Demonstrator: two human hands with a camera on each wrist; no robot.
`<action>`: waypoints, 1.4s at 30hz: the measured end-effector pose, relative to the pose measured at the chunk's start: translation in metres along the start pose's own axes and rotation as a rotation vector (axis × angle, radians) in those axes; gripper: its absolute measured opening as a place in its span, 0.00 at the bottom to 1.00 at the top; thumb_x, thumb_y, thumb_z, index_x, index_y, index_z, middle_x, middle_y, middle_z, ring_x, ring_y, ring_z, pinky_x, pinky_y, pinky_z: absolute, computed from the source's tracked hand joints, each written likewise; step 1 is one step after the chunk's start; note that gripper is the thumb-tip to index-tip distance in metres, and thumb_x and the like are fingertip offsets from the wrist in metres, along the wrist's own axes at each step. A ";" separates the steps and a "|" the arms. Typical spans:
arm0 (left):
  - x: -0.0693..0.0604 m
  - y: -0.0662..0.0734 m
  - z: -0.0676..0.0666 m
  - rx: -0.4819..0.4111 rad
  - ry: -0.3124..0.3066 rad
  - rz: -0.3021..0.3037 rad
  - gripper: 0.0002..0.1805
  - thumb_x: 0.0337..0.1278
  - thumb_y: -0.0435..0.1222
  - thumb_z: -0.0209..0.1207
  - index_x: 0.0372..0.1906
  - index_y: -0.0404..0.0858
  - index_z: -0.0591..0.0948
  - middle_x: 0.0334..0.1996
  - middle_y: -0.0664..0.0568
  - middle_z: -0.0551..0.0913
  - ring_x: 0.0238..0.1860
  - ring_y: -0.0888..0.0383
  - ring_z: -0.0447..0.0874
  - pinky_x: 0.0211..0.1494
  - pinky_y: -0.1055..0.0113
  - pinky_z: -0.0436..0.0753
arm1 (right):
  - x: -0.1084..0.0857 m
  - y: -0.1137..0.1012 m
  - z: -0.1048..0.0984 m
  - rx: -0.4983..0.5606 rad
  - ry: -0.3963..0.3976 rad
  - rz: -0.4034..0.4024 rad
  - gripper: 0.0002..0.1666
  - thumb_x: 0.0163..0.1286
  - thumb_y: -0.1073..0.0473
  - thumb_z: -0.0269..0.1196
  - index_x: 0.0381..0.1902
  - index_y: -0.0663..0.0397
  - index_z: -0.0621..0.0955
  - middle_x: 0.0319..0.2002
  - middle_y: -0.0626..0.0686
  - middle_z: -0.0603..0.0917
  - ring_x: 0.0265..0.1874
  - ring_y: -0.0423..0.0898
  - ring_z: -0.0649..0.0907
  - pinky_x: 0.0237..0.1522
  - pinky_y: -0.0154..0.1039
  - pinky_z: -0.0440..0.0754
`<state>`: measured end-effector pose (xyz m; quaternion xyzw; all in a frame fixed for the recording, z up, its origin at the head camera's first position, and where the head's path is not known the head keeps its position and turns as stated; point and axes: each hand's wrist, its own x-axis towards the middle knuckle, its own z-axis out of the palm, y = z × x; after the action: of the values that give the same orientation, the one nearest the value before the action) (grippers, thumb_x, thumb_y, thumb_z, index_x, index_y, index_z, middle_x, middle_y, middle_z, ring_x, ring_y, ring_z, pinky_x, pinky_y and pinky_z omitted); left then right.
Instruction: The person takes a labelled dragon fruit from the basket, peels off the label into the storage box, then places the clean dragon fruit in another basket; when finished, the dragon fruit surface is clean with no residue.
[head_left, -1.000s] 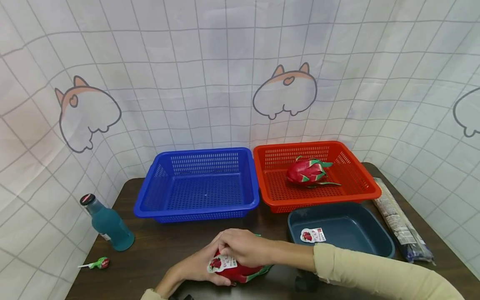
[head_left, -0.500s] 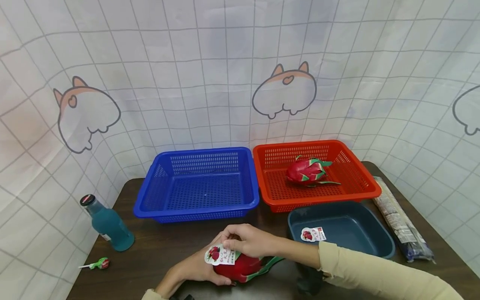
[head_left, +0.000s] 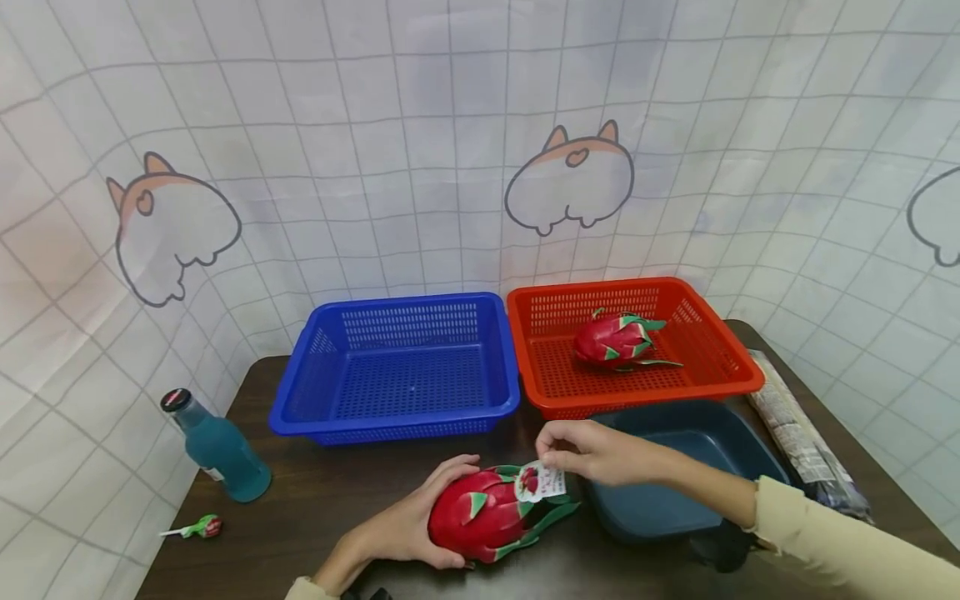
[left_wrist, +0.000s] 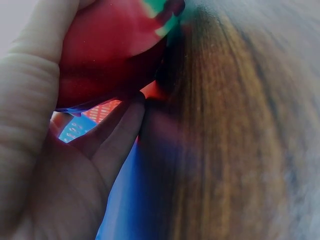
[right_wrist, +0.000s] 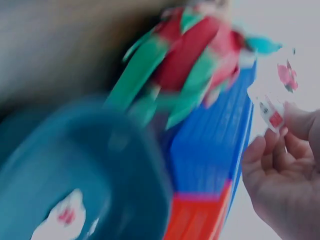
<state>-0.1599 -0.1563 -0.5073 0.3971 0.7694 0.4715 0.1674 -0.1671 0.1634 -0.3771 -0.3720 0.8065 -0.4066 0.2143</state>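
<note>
A pink-red dragon fruit (head_left: 476, 521) with green leaf tips lies on the dark table at the front, tips pointing right. My left hand (head_left: 408, 523) grips its left end, thumb at the near side and fingers over the far side. In the left wrist view, the palm of that hand (left_wrist: 70, 185) curves around the fruit (left_wrist: 110, 50). My right hand (head_left: 592, 452) pinches a white fruit-picture sticker (head_left: 540, 481) between thumb and finger, by the fruit's leafy end. The right wrist view shows the sticker (right_wrist: 270, 112) away from the fruit (right_wrist: 192, 60).
The blue basket (head_left: 393, 422) stands behind the hands. In the red basket (head_left: 555, 406) beside it lies another dragon fruit (head_left: 611, 340). A dark teal tray (head_left: 645, 525) holds another sticker (right_wrist: 65, 216). A bottle (head_left: 228, 454) and lollipop (head_left: 201, 527) are left, a long packet (head_left: 802, 433) right.
The sticker has come off the dragon fruit's left side, and my right hand has carried it rightward toward the tray. My left hand stays on the fruit.
</note>
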 end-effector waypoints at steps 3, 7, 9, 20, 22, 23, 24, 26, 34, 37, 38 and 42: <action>0.000 -0.001 0.000 0.004 -0.001 0.002 0.51 0.44 0.45 0.73 0.72 0.56 0.55 0.76 0.49 0.47 0.72 0.50 0.57 0.65 0.63 0.76 | -0.022 0.011 -0.021 -0.019 -0.028 0.038 0.08 0.75 0.56 0.53 0.42 0.55 0.74 0.29 0.49 0.71 0.22 0.33 0.69 0.26 0.30 0.70; -0.001 -0.002 0.000 0.012 0.006 0.011 0.51 0.44 0.46 0.73 0.72 0.56 0.55 0.76 0.49 0.47 0.72 0.50 0.57 0.65 0.63 0.76 | -0.047 0.028 -0.043 -0.013 -0.050 0.073 0.07 0.75 0.58 0.52 0.43 0.56 0.73 0.30 0.50 0.72 0.24 0.37 0.70 0.26 0.32 0.70; -0.001 -0.002 0.000 0.015 0.009 0.011 0.51 0.44 0.46 0.73 0.72 0.55 0.55 0.76 0.50 0.48 0.72 0.50 0.57 0.65 0.62 0.76 | -0.058 0.036 -0.050 -0.017 -0.057 0.085 0.07 0.75 0.58 0.53 0.43 0.57 0.73 0.31 0.50 0.72 0.25 0.39 0.71 0.26 0.33 0.71; 0.002 0.001 0.000 0.026 0.009 -0.018 0.50 0.43 0.49 0.72 0.71 0.57 0.56 0.76 0.54 0.48 0.73 0.51 0.56 0.66 0.61 0.75 | -0.099 0.082 -0.082 -0.141 -0.081 0.180 0.07 0.70 0.59 0.59 0.36 0.57 0.74 0.26 0.48 0.74 0.25 0.32 0.71 0.26 0.28 0.73; 0.001 0.001 0.000 0.023 0.006 -0.026 0.50 0.43 0.49 0.72 0.71 0.58 0.55 0.76 0.54 0.48 0.73 0.51 0.56 0.66 0.62 0.75 | -0.101 0.088 -0.085 -0.156 -0.092 0.199 0.07 0.70 0.59 0.59 0.35 0.57 0.74 0.25 0.48 0.74 0.24 0.32 0.71 0.26 0.28 0.73; 0.001 0.002 0.000 0.021 0.005 -0.027 0.50 0.43 0.49 0.72 0.71 0.58 0.55 0.76 0.53 0.48 0.73 0.51 0.56 0.66 0.62 0.75 | -0.102 0.090 -0.086 -0.161 -0.098 0.207 0.07 0.70 0.59 0.59 0.35 0.57 0.74 0.25 0.48 0.74 0.24 0.32 0.71 0.26 0.28 0.73; 0.001 0.002 0.001 0.017 0.003 -0.030 0.50 0.43 0.48 0.72 0.71 0.58 0.55 0.76 0.53 0.48 0.73 0.51 0.56 0.66 0.62 0.75 | -0.102 0.091 -0.087 -0.161 -0.104 0.220 0.06 0.70 0.60 0.59 0.35 0.57 0.74 0.25 0.49 0.74 0.24 0.32 0.71 0.27 0.28 0.73; 0.000 0.001 0.001 0.008 0.004 -0.034 0.50 0.43 0.48 0.72 0.71 0.58 0.55 0.76 0.53 0.48 0.73 0.51 0.56 0.66 0.63 0.75 | -0.102 0.095 -0.087 -0.164 -0.115 0.242 0.07 0.69 0.59 0.60 0.35 0.57 0.75 0.25 0.49 0.75 0.25 0.33 0.71 0.27 0.28 0.74; 0.000 0.001 0.002 0.001 -0.003 -0.041 0.50 0.44 0.49 0.72 0.71 0.58 0.55 0.77 0.52 0.47 0.73 0.52 0.56 0.66 0.63 0.75 | -0.102 0.101 -0.084 -0.230 -0.163 0.433 0.08 0.67 0.57 0.63 0.35 0.54 0.76 0.27 0.45 0.75 0.26 0.35 0.72 0.29 0.28 0.72; 0.000 0.001 0.001 -0.002 -0.003 -0.039 0.50 0.44 0.49 0.72 0.71 0.58 0.55 0.77 0.51 0.47 0.73 0.52 0.56 0.66 0.63 0.75 | -0.102 0.101 -0.083 -0.252 -0.176 0.491 0.08 0.66 0.57 0.64 0.36 0.54 0.76 0.28 0.46 0.75 0.27 0.37 0.72 0.30 0.29 0.72; 0.000 0.001 0.001 -0.001 -0.003 -0.038 0.50 0.44 0.49 0.72 0.71 0.58 0.55 0.77 0.51 0.47 0.73 0.51 0.56 0.66 0.62 0.75 | -0.102 0.102 -0.083 -0.254 -0.181 0.510 0.08 0.66 0.57 0.64 0.36 0.54 0.76 0.28 0.46 0.75 0.27 0.37 0.72 0.30 0.29 0.72; 0.000 0.002 0.000 0.005 -0.004 -0.037 0.50 0.44 0.48 0.72 0.72 0.58 0.55 0.77 0.50 0.47 0.73 0.51 0.56 0.67 0.62 0.74 | -0.101 0.104 -0.082 -0.273 -0.204 0.554 0.09 0.65 0.56 0.64 0.39 0.54 0.77 0.31 0.47 0.76 0.31 0.40 0.73 0.33 0.30 0.73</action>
<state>-0.1590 -0.1558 -0.5059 0.3840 0.7776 0.4655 0.1765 -0.2007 0.3229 -0.4101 -0.2024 0.8986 -0.1815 0.3445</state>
